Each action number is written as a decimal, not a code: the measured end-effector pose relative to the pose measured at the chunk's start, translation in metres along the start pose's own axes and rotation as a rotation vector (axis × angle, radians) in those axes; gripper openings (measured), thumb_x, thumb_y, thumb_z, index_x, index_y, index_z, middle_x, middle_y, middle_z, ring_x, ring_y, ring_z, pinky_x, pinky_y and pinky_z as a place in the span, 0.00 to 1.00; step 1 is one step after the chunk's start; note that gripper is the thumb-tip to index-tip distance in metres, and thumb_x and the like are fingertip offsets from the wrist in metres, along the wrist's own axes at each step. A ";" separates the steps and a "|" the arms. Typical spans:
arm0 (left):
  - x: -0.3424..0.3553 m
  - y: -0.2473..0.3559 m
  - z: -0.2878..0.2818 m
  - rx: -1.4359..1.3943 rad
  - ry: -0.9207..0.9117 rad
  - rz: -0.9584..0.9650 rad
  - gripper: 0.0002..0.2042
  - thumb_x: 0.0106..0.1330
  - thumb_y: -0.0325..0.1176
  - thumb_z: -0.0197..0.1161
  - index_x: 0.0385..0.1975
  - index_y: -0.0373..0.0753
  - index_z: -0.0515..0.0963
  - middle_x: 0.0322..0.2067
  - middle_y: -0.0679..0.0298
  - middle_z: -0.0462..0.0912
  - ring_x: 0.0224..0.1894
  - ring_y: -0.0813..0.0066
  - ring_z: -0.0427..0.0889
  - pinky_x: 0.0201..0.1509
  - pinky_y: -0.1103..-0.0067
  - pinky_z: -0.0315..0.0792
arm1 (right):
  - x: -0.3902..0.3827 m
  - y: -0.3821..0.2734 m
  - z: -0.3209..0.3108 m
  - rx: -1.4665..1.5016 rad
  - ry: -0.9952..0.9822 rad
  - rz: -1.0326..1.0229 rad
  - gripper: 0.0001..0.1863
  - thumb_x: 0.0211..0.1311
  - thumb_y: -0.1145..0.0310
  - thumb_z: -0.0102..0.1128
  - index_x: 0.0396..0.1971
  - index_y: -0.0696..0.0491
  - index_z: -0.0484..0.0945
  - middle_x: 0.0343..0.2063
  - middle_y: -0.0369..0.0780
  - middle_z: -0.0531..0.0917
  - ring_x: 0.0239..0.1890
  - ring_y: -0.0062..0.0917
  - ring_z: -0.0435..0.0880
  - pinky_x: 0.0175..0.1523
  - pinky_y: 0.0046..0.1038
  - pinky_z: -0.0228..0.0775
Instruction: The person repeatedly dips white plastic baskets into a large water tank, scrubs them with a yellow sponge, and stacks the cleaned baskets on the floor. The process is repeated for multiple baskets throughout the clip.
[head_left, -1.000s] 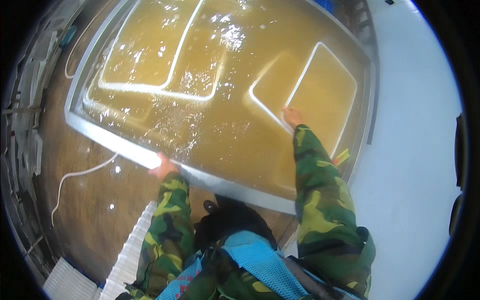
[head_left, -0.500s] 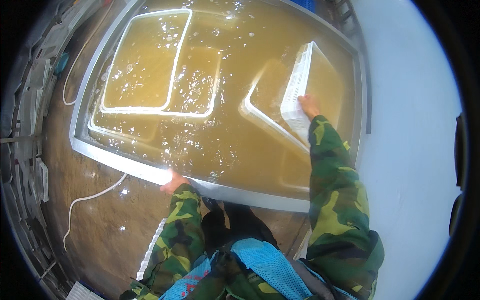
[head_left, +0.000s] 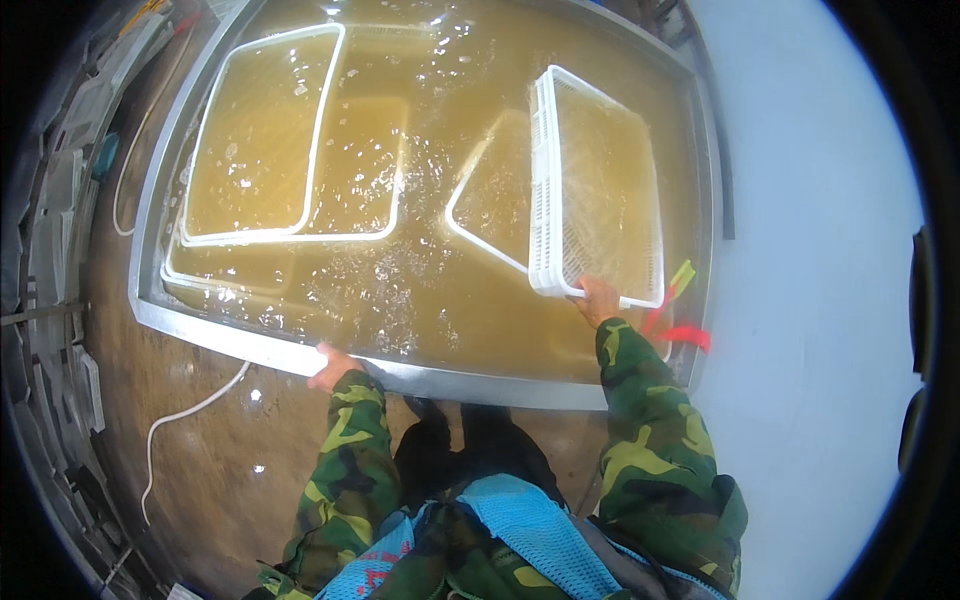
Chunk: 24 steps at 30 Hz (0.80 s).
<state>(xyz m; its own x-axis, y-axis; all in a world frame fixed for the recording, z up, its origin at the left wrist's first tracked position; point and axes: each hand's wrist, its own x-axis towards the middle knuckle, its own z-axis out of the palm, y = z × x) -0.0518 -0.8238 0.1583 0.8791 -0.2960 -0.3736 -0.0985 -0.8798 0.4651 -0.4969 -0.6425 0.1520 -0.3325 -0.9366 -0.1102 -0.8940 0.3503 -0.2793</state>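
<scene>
My right hand (head_left: 598,301) grips the near rim of a white perforated plastic crate (head_left: 547,190), which lies tilted and partly sunk in the murky yellow-brown water at the right of a metal tank. My left hand (head_left: 334,366) is closed around the near metal rim of the tank (head_left: 235,345). Left of the held crate, another white crate (head_left: 487,245) is mostly under water, with only part of its edge showing. On the left side, white rectangular crates (head_left: 318,150) lie overlapping in the water, their rims showing near the surface.
Beside the tank's near right corner are a red strip (head_left: 688,337) and a yellow-green piece (head_left: 683,275). A pale blue-white wall (head_left: 820,300) rises along the right. On the wet brown floor lies a white hose (head_left: 190,410). Stacked grey-white crates (head_left: 60,220) line the far left.
The held crate has shifted left and turned, so its mesh bottom now shows. My right hand has moved down to its near edge. Red and yellow-green pieces have come into sight beside it.
</scene>
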 end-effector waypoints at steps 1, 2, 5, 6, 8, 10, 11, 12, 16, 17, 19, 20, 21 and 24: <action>0.012 -0.006 0.006 0.026 0.040 0.022 0.37 0.57 0.55 0.61 0.50 0.25 0.57 0.37 0.38 0.77 0.40 0.42 0.79 0.47 0.59 0.73 | 0.003 0.006 0.009 0.005 -0.064 0.000 0.12 0.50 0.59 0.66 0.29 0.48 0.75 0.27 0.43 0.79 0.32 0.41 0.79 0.37 0.41 0.69; 0.016 -0.005 0.010 0.046 0.070 0.046 0.37 0.57 0.55 0.61 0.50 0.25 0.57 0.37 0.38 0.77 0.40 0.42 0.79 0.47 0.58 0.73 | 0.015 0.007 0.012 0.010 -0.094 -0.036 0.11 0.50 0.59 0.65 0.29 0.48 0.76 0.28 0.43 0.80 0.33 0.41 0.79 0.37 0.41 0.69; 0.020 -0.005 0.009 0.030 0.053 0.029 0.38 0.57 0.57 0.60 0.48 0.24 0.59 0.38 0.38 0.76 0.40 0.41 0.78 0.46 0.59 0.73 | 0.073 -0.001 0.029 -0.072 -0.159 -0.077 0.07 0.53 0.61 0.62 0.30 0.45 0.77 0.28 0.42 0.81 0.33 0.41 0.80 0.36 0.42 0.70; 0.026 -0.006 0.013 0.024 0.064 0.048 0.38 0.57 0.57 0.60 0.48 0.24 0.60 0.38 0.38 0.76 0.41 0.41 0.78 0.46 0.59 0.73 | 0.099 -0.005 0.034 -0.057 -0.107 -0.094 0.07 0.53 0.61 0.61 0.29 0.46 0.78 0.27 0.43 0.81 0.33 0.42 0.80 0.36 0.43 0.70; 0.038 -0.012 0.022 0.021 0.086 0.097 0.37 0.57 0.58 0.60 0.48 0.24 0.60 0.39 0.37 0.76 0.41 0.41 0.78 0.46 0.59 0.73 | 0.142 -0.017 0.048 -0.057 -0.077 -0.062 0.06 0.54 0.63 0.59 0.28 0.48 0.79 0.27 0.44 0.81 0.33 0.43 0.81 0.36 0.44 0.70; 0.024 0.001 0.019 -0.061 -0.003 0.091 0.39 0.57 0.58 0.60 0.50 0.23 0.60 0.41 0.37 0.76 0.44 0.42 0.78 0.50 0.59 0.71 | 0.176 -0.023 0.049 -0.090 -0.063 -0.025 0.07 0.53 0.63 0.59 0.28 0.49 0.79 0.26 0.45 0.81 0.32 0.44 0.80 0.37 0.45 0.70; 0.026 0.004 0.020 -0.062 -0.032 0.101 0.39 0.57 0.58 0.59 0.50 0.23 0.60 0.41 0.37 0.76 0.45 0.42 0.77 0.51 0.59 0.70 | 0.187 -0.025 0.048 -0.100 -0.037 -0.028 0.07 0.53 0.62 0.59 0.29 0.48 0.80 0.26 0.46 0.81 0.32 0.44 0.80 0.37 0.45 0.70; 0.027 0.007 0.021 -0.061 -0.062 0.113 0.40 0.57 0.58 0.59 0.51 0.23 0.60 0.42 0.37 0.76 0.46 0.43 0.77 0.52 0.59 0.70 | 0.194 -0.025 0.045 -0.109 -0.010 -0.027 0.08 0.53 0.61 0.60 0.30 0.48 0.80 0.25 0.46 0.82 0.31 0.45 0.80 0.38 0.46 0.70; 0.057 -0.004 0.037 -0.053 0.052 0.127 0.40 0.60 0.57 0.54 0.53 0.18 0.60 0.44 0.38 0.76 0.49 0.45 0.77 0.54 0.61 0.69 | 0.184 -0.050 0.013 -0.004 -0.034 -0.119 0.07 0.52 0.64 0.58 0.28 0.51 0.80 0.25 0.48 0.81 0.33 0.45 0.81 0.37 0.46 0.70; 0.065 -0.005 0.043 -0.106 0.019 0.143 0.38 0.60 0.56 0.54 0.53 0.19 0.62 0.44 0.39 0.76 0.47 0.47 0.77 0.52 0.62 0.69 | 0.171 -0.056 -0.007 0.042 -0.052 -0.122 0.07 0.52 0.64 0.59 0.28 0.50 0.80 0.25 0.48 0.81 0.34 0.45 0.81 0.37 0.46 0.69; 0.074 -0.012 0.057 -0.196 -0.067 0.180 0.35 0.61 0.53 0.53 0.51 0.19 0.66 0.43 0.41 0.77 0.44 0.51 0.78 0.49 0.64 0.71 | 0.148 -0.043 -0.025 0.075 -0.084 -0.126 0.09 0.52 0.64 0.60 0.33 0.49 0.79 0.25 0.47 0.81 0.34 0.45 0.81 0.39 0.45 0.70; 0.073 -0.013 0.057 -0.269 -0.186 0.168 0.33 0.62 0.52 0.52 0.50 0.20 0.67 0.42 0.43 0.77 0.41 0.55 0.78 0.47 0.66 0.71 | 0.139 -0.041 -0.032 0.091 -0.109 -0.126 0.11 0.51 0.64 0.61 0.35 0.49 0.78 0.26 0.47 0.81 0.34 0.44 0.80 0.39 0.45 0.70; 0.072 -0.013 0.058 -0.343 -0.305 0.155 0.32 0.62 0.51 0.52 0.49 0.21 0.69 0.40 0.45 0.77 0.39 0.58 0.77 0.44 0.68 0.71 | 0.132 -0.042 -0.037 0.092 -0.100 -0.106 0.13 0.51 0.63 0.62 0.37 0.49 0.77 0.26 0.46 0.81 0.34 0.44 0.80 0.40 0.44 0.70; 0.159 -0.092 0.066 -0.487 -0.405 0.202 0.24 0.63 0.46 0.53 0.46 0.28 0.70 0.36 0.54 0.76 0.34 0.70 0.73 0.38 0.73 0.70 | 0.121 -0.078 -0.036 0.177 -0.033 -0.183 0.18 0.49 0.61 0.65 0.41 0.49 0.74 0.26 0.45 0.81 0.34 0.44 0.80 0.41 0.42 0.70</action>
<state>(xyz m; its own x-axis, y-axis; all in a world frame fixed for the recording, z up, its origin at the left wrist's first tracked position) 0.0665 -0.8146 0.0035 0.6112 -0.6374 -0.4691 0.0626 -0.5519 0.8315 -0.4777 -0.7831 0.1947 -0.1573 -0.9848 -0.0732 -0.8710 0.1732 -0.4597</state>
